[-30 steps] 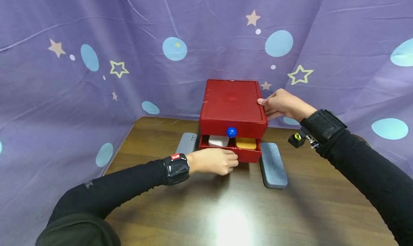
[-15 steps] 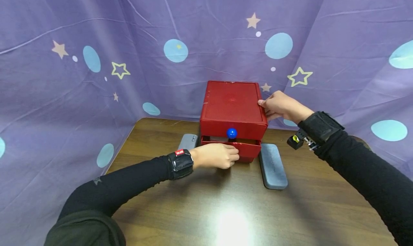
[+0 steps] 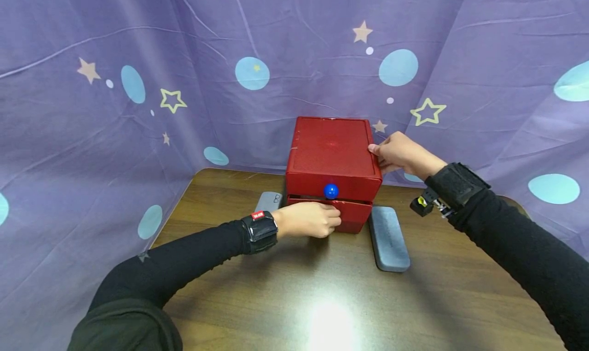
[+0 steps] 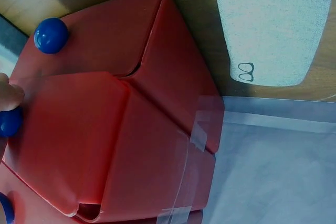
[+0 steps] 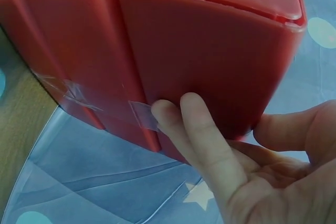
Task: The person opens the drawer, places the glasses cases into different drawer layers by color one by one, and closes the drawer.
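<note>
- I see the red drawer box (image 3: 333, 157) standing on the desk (image 3: 322, 289), right against the purple star curtain (image 3: 138, 85) at the back.
- My left hand (image 3: 309, 220) is at the box's lower drawer (image 3: 352, 211), fingers curled on its front and around its small blue knob (image 4: 9, 121); the drawer sits almost flush with the box.
- My right hand (image 3: 401, 153) grasps the box's right side, thumb on the top edge, fingers (image 5: 205, 140) flat on the side wall.
- A second blue knob (image 3: 331, 191) marks the box's upper drawer.
- A grey case (image 3: 388, 237) lies just right of the box, and another grey case (image 3: 269, 202) just left of it.
</note>
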`<action>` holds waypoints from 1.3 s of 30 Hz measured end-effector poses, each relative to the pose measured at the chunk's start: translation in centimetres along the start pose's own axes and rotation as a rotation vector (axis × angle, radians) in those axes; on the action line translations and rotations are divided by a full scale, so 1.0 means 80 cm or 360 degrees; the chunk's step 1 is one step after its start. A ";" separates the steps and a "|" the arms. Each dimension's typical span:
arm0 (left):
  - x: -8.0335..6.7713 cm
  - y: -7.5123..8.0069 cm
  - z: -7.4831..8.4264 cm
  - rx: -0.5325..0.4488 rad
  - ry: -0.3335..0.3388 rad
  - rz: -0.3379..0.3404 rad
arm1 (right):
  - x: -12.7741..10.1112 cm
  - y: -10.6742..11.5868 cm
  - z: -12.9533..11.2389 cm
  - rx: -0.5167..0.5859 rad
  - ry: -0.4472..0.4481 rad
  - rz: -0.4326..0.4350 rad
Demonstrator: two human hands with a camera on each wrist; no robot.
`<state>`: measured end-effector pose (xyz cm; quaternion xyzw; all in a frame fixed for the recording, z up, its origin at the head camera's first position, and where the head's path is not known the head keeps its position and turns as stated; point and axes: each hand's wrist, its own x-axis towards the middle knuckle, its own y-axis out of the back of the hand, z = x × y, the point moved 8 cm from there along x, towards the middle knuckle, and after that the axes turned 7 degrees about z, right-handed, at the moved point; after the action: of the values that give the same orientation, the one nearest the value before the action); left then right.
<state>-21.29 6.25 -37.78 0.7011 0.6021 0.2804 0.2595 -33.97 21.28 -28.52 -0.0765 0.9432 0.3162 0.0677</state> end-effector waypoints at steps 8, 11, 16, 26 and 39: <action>-0.001 -0.006 -0.003 0.0035 0.0015 0.0009 | 0.001 -0.001 0.003 0.0009 0.0003 0.0013; -0.002 -0.010 -0.004 0.0037 0.0027 0.0007 | 0.001 -0.002 0.004 0.0026 -0.0001 0.0005; -0.004 -0.014 -0.004 0.0013 0.0035 0.0024 | 0.000 -0.004 0.004 0.0030 -0.0001 0.0002; -0.007 -0.014 -0.007 -0.0003 0.0020 0.0037 | 0.000 -0.001 0.004 -0.0021 0.0021 0.0035; -0.010 -0.015 -0.015 -0.0125 0.0041 0.0041 | 0.000 0.002 0.002 -0.0045 0.0041 0.0048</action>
<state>-23.07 5.62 -37.82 0.6944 0.5849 0.3162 0.2753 -33.96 21.54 -28.56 -0.0672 0.9405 0.3293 0.0496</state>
